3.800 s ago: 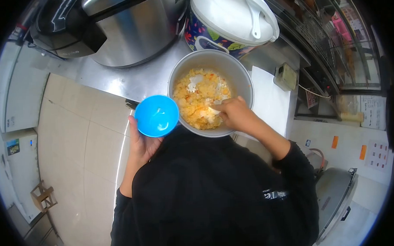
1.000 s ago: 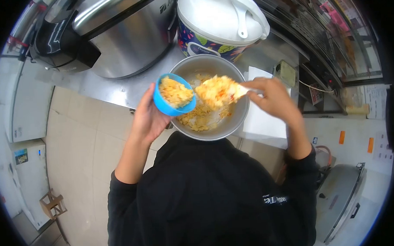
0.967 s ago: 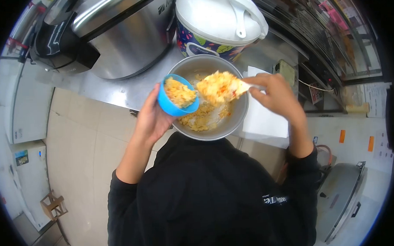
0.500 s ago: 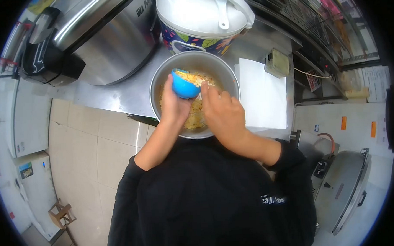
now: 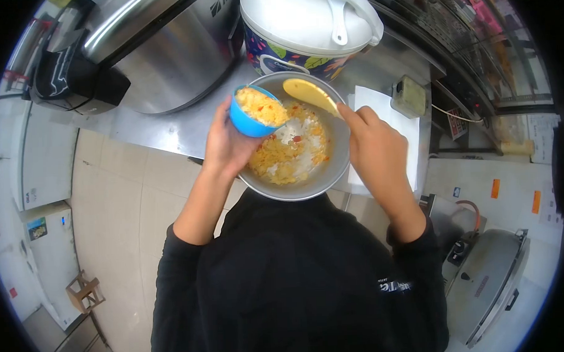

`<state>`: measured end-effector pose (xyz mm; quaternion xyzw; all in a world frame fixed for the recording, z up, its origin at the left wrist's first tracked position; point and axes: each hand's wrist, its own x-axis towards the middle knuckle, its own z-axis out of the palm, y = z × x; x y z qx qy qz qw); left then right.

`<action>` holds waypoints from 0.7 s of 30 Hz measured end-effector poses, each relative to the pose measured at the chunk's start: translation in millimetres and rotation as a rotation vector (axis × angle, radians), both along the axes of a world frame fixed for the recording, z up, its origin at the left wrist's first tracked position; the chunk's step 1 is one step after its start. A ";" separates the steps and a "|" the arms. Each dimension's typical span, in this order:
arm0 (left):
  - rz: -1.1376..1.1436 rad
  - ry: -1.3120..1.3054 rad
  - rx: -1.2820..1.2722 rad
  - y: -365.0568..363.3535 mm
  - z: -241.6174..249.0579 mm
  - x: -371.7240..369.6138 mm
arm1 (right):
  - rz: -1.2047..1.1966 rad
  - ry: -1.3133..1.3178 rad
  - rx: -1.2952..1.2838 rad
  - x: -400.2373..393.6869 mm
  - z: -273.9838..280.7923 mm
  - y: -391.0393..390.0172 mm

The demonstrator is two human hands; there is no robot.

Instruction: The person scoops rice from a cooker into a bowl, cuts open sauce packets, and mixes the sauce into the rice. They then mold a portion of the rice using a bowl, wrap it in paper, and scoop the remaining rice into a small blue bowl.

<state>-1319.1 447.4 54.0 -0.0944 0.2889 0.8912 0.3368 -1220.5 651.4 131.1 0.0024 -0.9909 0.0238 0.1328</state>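
My left hand (image 5: 227, 147) is closed around a small blue bowl (image 5: 248, 125), heaped with yellow rice (image 5: 260, 106) flecked with orange-red bits. The bowl is tilted, its mouth facing me, over the left side of a large metal mixing bowl (image 5: 341, 158). In my right hand (image 5: 378, 145) is the handle end of a yellow rice paddle (image 5: 309, 93). Its blade lies across the mixing bowl's far right rim, apart from the blue bowl. More yellow rice (image 5: 274, 156) lies in the mixing bowl, with white patches of bare or paler bottom showing.
Behind the mixing bowl stands a patterned rice cooker (image 5: 277, 52) with a white paddle (image 5: 339, 22) on its lid. A big steel cooker (image 5: 173, 71) is at left. White paper (image 5: 379, 104) and a small lidded container (image 5: 408, 97) lie at right on the steel counter (image 5: 169, 133).
My right hand has moved right, away from the blue bowl, and the yellow paddle now shows. The blue bowl has shifted slightly left, its rice more visible. The view has shifted a little.
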 end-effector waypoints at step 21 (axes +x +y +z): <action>-0.035 -0.107 0.284 -64.6 -12.2 8.0 | 0.398 -0.217 0.228 -36.7 -70.5 -5.0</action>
